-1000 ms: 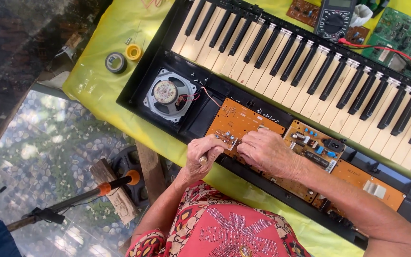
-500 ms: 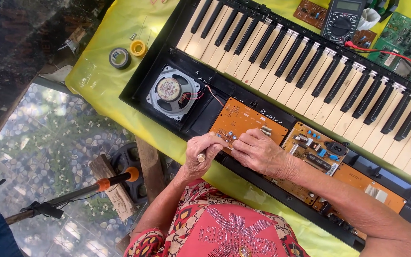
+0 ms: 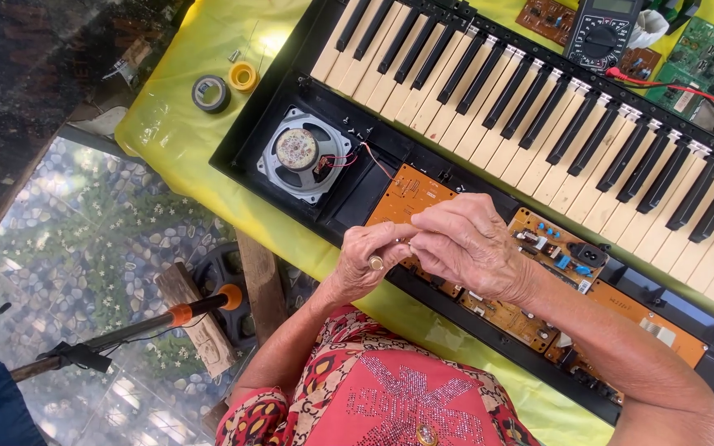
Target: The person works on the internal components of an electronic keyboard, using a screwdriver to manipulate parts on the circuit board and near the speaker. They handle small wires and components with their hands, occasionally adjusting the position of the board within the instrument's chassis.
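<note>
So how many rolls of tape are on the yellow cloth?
2. A dark roll and a smaller yellow roll lie next to each other on the yellow cloth, left of the keyboard. More could be hidden or out of view.

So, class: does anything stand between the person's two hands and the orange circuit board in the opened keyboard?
Nothing visible does. The left hand and right hand meet directly over the orange circuit board, fingertips together. The speaker sits off to one side; whether they pinch some small part cannot be told.
</note>
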